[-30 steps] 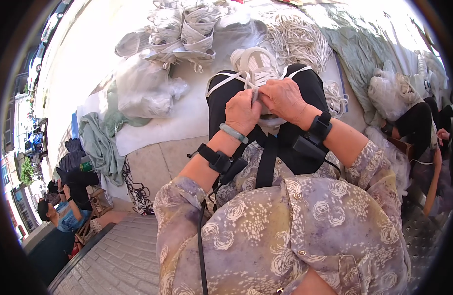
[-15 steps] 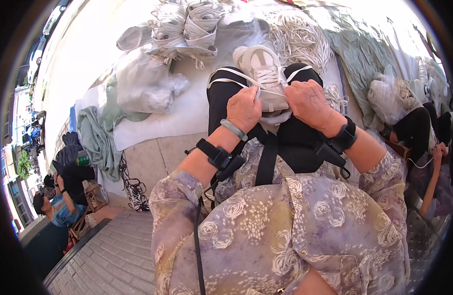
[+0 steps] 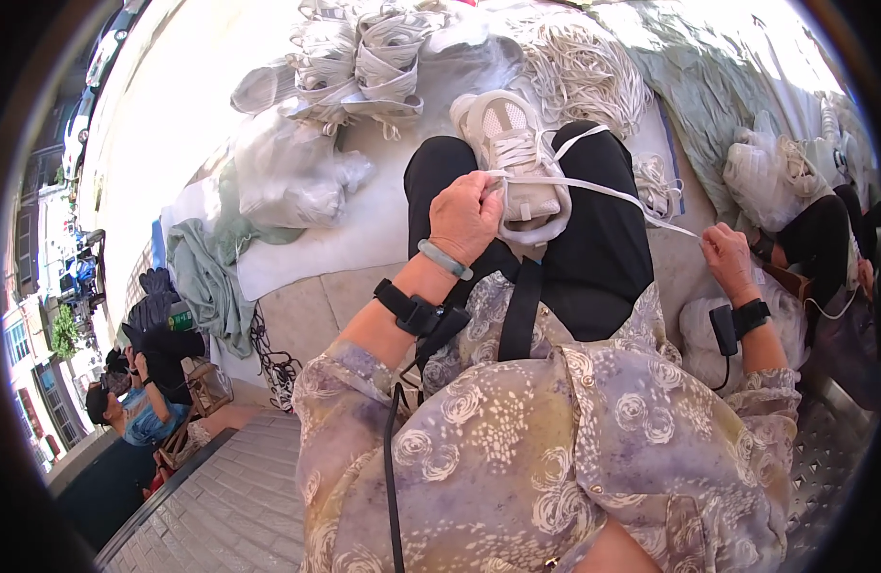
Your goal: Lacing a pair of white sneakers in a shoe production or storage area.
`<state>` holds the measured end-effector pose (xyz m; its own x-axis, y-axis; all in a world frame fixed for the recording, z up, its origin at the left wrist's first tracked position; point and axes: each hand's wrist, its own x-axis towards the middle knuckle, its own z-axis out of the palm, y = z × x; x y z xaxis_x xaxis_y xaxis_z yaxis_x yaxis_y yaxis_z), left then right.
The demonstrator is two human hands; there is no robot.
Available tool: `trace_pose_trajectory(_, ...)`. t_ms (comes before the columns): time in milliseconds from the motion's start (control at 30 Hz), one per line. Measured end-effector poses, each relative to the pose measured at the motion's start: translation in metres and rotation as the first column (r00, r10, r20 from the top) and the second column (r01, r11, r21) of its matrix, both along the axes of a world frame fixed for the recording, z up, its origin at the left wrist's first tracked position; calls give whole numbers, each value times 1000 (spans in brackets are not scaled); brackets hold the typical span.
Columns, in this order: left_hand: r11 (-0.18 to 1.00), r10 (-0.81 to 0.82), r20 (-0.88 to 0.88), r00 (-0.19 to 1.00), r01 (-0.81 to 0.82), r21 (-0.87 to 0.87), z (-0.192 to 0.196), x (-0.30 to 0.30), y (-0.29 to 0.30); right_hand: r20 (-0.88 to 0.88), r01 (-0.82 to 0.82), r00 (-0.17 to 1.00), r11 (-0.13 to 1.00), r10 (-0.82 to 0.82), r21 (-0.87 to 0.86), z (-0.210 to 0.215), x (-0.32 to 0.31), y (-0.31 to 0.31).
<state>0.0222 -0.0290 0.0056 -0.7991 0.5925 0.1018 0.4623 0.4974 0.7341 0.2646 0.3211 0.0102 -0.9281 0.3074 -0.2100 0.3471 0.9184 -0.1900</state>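
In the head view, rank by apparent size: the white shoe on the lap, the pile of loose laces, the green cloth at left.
1. pile of laces
2. green cloth, a near tie
3. white shoe

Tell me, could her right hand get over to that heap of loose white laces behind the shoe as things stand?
Probably yes, but not freely. The right hand is pinching a white lace pulled taut from the shoe on the lap. The lace heap lies beyond the knees with nothing blocking it; the hand would have to let go first.
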Motion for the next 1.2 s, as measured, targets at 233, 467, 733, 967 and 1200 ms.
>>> trace_pose_trajectory(233, 986, 148, -15, 989, -149, -77, 13, -17, -3, -531, -361, 819, 914, 216, -184, 15, -106, -90)
trace_pose_trajectory(467, 976, 140, 32, 990, -132, -172, 16, -6, 4, -417, -505, 796, 861, 439, -56, 2, -135, -116)
trace_pose_trajectory(733, 974, 198, 127, 972, -180, -138, 15, -9, -6, -432, -382, 846, 921, 313, -81, 11, -83, -58)
trace_pose_trajectory(967, 999, -38, -292, 956, 43, 10, 13, -4, 32, -552, -447, 780, 880, 295, -162, 17, -129, -112)
trace_pose_trajectory(1200, 997, -73, -460, 885, 64, -35, -5, 0, 66, -291, -284, 939, 894, 186, -346, 13, -176, -153)
